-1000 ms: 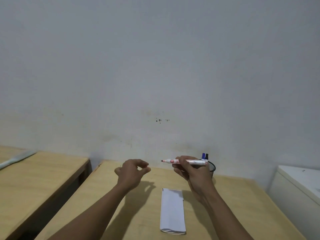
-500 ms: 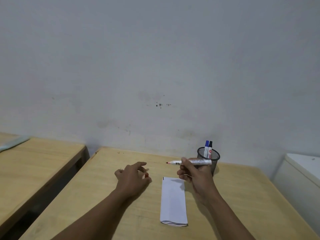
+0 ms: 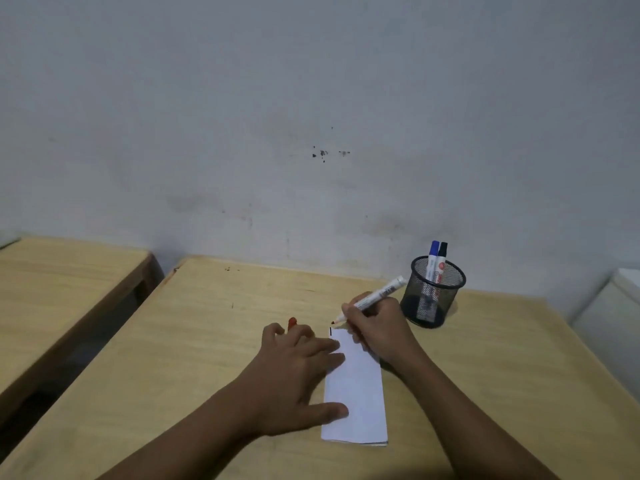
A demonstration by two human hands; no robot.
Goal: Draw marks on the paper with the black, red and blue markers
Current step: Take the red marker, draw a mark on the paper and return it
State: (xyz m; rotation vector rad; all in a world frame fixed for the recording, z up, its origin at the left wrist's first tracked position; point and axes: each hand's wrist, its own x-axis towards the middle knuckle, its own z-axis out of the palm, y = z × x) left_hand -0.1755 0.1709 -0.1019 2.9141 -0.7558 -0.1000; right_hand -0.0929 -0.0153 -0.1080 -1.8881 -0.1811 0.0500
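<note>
A folded white paper (image 3: 356, 400) lies on the wooden table (image 3: 194, 341), with a short black mark at its far left corner. My right hand (image 3: 377, 327) grips the uncapped red marker (image 3: 374, 299), its tip just above the paper's far left corner. My left hand (image 3: 298, 372) lies flat on the paper's left edge, and the red cap (image 3: 292, 323) sticks out between its fingers. The blue marker (image 3: 433, 258) and the black marker (image 3: 442, 259) stand capped in a black mesh cup (image 3: 433, 296) at the far right of the table.
A second wooden table (image 3: 62, 289) stands to the left across a narrow gap. A white cabinet (image 3: 609, 320) sits at the right edge. A grey wall rises right behind the tables.
My view tilted down. My right hand turned the red marker tip down to the paper's far corner. My left hand dropped onto the paper's left edge with the cap.
</note>
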